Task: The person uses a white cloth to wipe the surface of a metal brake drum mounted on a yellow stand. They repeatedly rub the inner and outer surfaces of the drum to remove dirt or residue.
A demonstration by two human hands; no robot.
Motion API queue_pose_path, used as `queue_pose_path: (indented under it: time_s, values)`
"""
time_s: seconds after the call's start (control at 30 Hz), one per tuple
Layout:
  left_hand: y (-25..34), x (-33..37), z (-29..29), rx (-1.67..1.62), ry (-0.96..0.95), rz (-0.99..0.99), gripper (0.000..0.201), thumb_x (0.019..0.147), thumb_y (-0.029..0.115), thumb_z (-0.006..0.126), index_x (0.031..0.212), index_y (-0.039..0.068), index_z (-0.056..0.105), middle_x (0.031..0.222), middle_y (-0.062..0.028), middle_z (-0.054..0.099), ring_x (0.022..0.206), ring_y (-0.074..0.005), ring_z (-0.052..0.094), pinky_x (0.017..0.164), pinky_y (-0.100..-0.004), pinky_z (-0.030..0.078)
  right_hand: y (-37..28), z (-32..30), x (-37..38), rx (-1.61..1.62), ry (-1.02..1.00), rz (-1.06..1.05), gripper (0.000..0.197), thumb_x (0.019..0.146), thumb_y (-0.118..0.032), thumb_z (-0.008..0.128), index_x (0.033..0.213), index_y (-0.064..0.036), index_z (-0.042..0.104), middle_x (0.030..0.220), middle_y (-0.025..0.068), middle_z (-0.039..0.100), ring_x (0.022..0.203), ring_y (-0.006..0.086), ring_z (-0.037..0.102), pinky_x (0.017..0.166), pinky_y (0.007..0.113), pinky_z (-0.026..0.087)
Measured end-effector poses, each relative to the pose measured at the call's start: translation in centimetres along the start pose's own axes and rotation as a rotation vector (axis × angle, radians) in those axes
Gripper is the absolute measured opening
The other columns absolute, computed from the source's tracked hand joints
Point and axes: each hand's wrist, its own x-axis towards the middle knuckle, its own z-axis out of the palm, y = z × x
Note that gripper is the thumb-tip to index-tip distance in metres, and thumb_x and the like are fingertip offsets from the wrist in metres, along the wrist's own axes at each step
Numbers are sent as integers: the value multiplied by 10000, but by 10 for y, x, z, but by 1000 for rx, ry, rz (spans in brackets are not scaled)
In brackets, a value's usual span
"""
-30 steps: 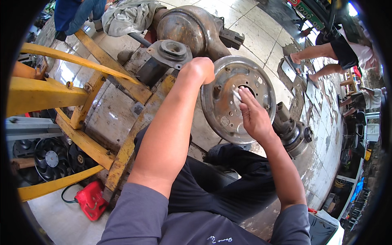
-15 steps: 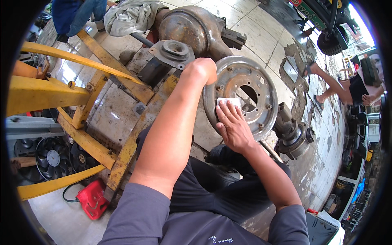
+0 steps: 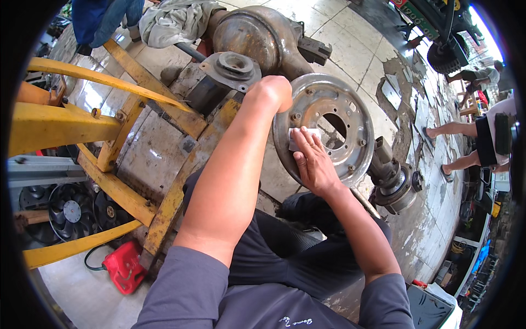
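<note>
A round steel wheel rim stands tilted in front of me, with bolts and a ring of small holes about its central opening. My left hand is closed at its upper left edge; the fingertips are out of sight behind the edge. Against the face of the rim my right hand presses a small folded white sheet under its outstretched fingers, left of the central opening. Whether the sheet is cloth or abrasive paper I cannot tell.
Behind stands a large rusty axle housing with a grey cloth beside it. A yellow steel frame fills the left. A red container lies low left, a metal hub part right. People are at upper left and far right.
My right hand has shifted slightly up and left with the white sheet, its fingers now closer together. My left hand stays at the rim's edge. The person at far right has moved.
</note>
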Motion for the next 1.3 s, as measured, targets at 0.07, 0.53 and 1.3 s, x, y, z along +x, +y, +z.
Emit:
queue_pose_path:
  time_s: [0.07, 0.53, 1.3]
  values:
    - [-1, -1, 0, 8, -10, -9, 315, 871, 126, 557, 1100, -9, 726, 1199, -245, 669, 1149, -374, 643, 981, -437, 517, 1, 1, 0, -29, 9, -8, 495, 1075, -281, 391, 1461, 27, 420, 1481, 233, 475, 1464, 366, 337, 1222, 488, 242]
    - [-6, 2, 2, 28, -19, 28, 320, 901, 163, 566, 1138, 11, 718, 1232, -225, 665, 1163, -372, 637, 982, -443, 518, 0, -37, -14, -239, -26, -5, 569, 979, -387, 603, 1437, -68, 493, 1502, 179, 478, 1454, 386, 360, 1165, 498, 325]
    - [-8, 12, 4, 60, -57, -17, 358, 964, 255, 568, 1224, 36, 679, 1328, -186, 622, 1255, -352, 575, 1066, -437, 462, 20, -17, 4, -340, 32, 121, 525, 1005, -271, 496, 1491, -85, 430, 1573, 183, 380, 1468, 405, 325, 1169, 552, 309]
